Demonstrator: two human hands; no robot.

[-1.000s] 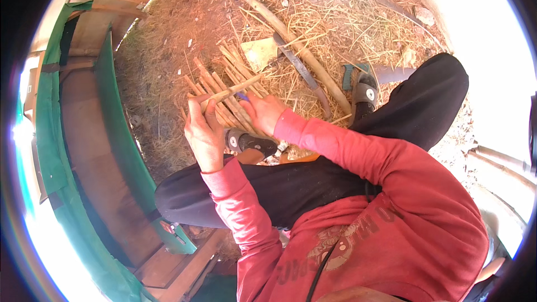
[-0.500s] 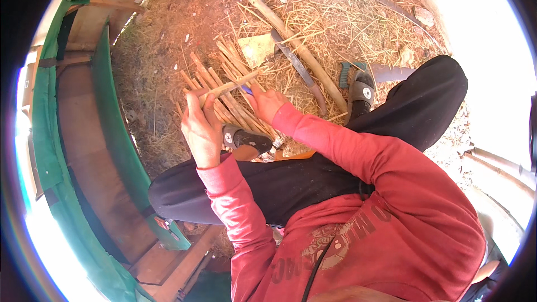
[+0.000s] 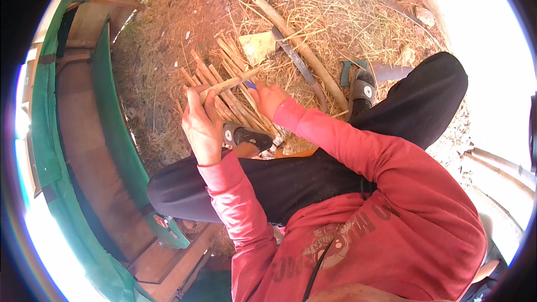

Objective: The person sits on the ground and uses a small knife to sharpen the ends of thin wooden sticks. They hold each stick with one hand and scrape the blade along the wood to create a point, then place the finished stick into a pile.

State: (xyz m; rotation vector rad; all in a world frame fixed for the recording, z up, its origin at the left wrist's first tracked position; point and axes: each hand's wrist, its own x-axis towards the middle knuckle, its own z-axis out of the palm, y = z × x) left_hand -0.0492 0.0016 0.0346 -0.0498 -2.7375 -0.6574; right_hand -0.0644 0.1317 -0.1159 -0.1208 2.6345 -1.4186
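Observation:
My left hand point(image 3: 202, 126) is closed around the near left end of a pale wooden stick point(image 3: 235, 81), which slants up to the right. My right hand point(image 3: 271, 100) is closed on a small tool with a blue part point(image 3: 250, 84) showing beside the stick. Fingers hide most of that tool, so its kind is unclear. Below both hands, several thin split sticks point(image 3: 235, 109) lie in a loose pile on the ground, next to my left sandal point(image 3: 246, 137).
A long pole point(image 3: 279, 22) and a long blade with a worn handle point(image 3: 299, 62) lie on the straw beyond my right hand. A green-handled tool point(image 3: 345, 74) is by my right sandal. A yellowish flat piece point(image 3: 258, 47) lies beyond the pile. Green-covered wooden framing point(image 3: 109, 100) stands left.
My right hand and the blue-parted tool have shifted slightly to the right and down. My left hand still holds the stick in nearly the same place.

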